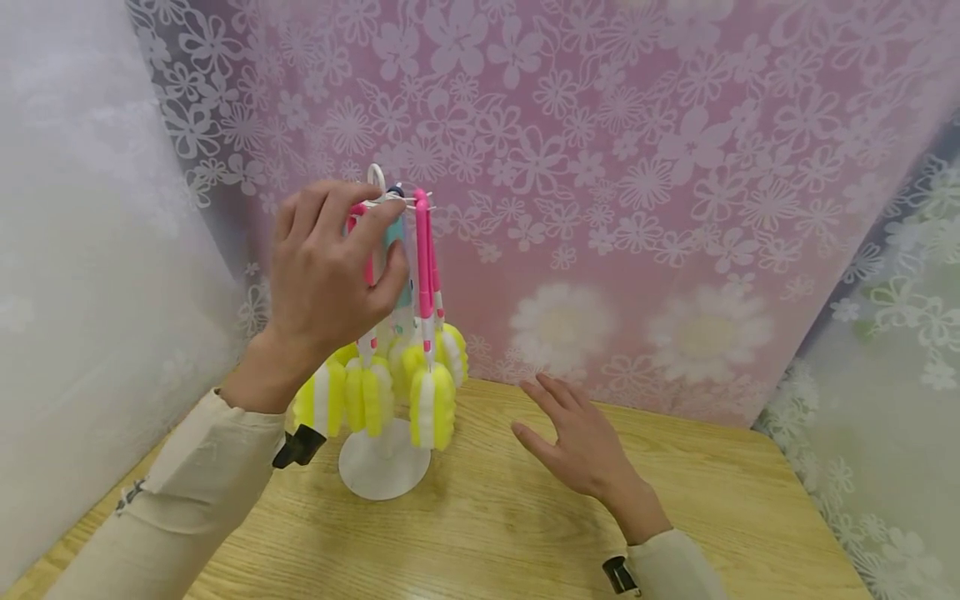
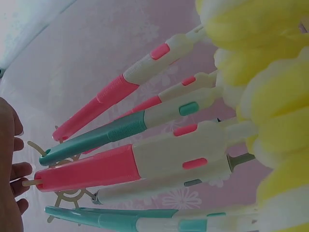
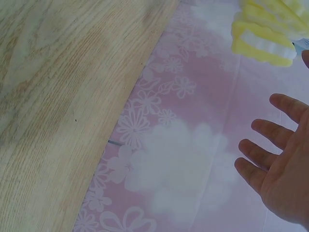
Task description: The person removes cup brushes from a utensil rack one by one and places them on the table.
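Several sponge bottle brushes hang head-down around a white rotating rack with a round base (image 1: 367, 479). Their handles are pink-and-white or teal-and-white, such as the pink handle (image 1: 424, 258) and teal handle (image 2: 96, 137); the sponge heads (image 1: 432, 408) are yellow and white. My left hand (image 1: 318, 267) is at the top of the rack, its fingers beside the hooks (image 2: 33, 182) and its thumb spread apart; nothing shows pinched between them. Over the table to the right, my right hand (image 1: 581, 437) is held with loosely extended fingers and holds nothing.
A wood-grain table (image 1: 487, 517) carries the rack. Behind it hangs a pink curtain (image 1: 600, 167) with white flowers. A pale sheet (image 1: 97, 250) closes off the left side, and a flowered sheet (image 1: 900, 350) the right.
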`<control>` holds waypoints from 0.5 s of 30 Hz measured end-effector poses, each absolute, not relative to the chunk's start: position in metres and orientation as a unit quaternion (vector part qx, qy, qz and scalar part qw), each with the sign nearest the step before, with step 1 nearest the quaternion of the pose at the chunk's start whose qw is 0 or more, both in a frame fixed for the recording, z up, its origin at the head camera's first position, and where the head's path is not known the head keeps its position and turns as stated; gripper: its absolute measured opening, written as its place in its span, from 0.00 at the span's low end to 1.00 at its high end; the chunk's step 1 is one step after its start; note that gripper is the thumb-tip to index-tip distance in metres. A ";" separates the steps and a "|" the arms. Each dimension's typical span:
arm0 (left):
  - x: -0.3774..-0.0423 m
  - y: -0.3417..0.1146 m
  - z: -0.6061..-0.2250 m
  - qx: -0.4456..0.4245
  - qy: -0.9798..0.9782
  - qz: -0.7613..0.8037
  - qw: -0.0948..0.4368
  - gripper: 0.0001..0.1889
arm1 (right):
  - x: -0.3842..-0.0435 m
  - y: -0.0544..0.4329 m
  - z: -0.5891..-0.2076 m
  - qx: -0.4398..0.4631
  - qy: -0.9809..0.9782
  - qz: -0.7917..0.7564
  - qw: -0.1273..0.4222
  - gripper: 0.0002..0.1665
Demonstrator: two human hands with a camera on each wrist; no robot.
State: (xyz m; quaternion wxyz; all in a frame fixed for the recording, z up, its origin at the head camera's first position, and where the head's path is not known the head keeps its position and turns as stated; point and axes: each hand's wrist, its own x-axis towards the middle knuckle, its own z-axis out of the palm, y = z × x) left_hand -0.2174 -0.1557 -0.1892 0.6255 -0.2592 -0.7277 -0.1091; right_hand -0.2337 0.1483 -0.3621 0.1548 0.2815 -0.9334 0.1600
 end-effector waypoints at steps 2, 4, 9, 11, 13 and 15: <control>-0.219 -0.158 -0.190 -0.253 -0.738 -0.105 0.617 0.18 | -0.234 0.148 -0.363 0.281 -0.934 0.160 0.153 0.38; -0.221 -0.160 -0.190 -0.247 -0.748 -0.099 0.608 0.18 | -0.233 0.148 -0.363 0.279 -0.935 0.160 0.150 0.38; -0.225 -0.163 -0.193 -0.236 -0.767 -0.089 0.590 0.19 | -0.233 0.147 -0.364 0.276 -0.936 0.163 0.146 0.39; -0.227 -0.164 -0.194 -0.235 -0.770 -0.089 0.587 0.19 | -0.233 0.146 -0.364 0.275 -0.936 0.165 0.145 0.39; -0.228 -0.164 -0.194 -0.237 -0.770 -0.092 0.586 0.19 | -0.233 0.146 -0.365 0.274 -0.936 0.166 0.143 0.39; -0.229 -0.165 -0.194 -0.241 -0.770 -0.088 0.584 0.20 | -0.233 0.146 -0.365 0.274 -0.936 0.169 0.142 0.39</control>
